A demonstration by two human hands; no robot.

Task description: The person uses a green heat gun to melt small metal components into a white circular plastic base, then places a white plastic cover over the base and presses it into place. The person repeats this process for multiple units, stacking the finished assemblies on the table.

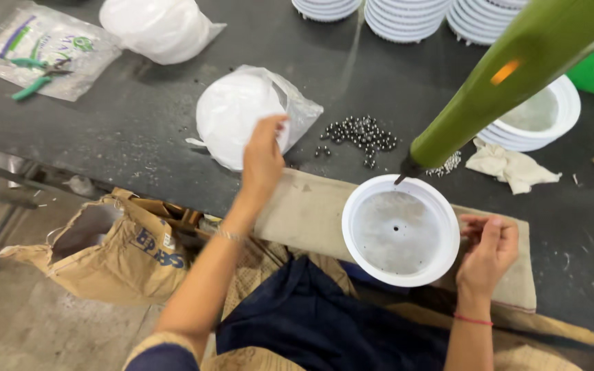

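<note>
A single head-worn camera looks steeply down from above the person's seat, facing the near edge of the dark workbench (139, 117). It sits close: the left hand (264, 159) and right hand (488, 249) fill the middle of the frame, with the lap at the bottom edge. A green tool (503, 82) hangs very near the lens, cutting across the upper right corner. The bench's far side runs out of frame at the top; the floor shows at lower left. No second view shares the scene.
</note>
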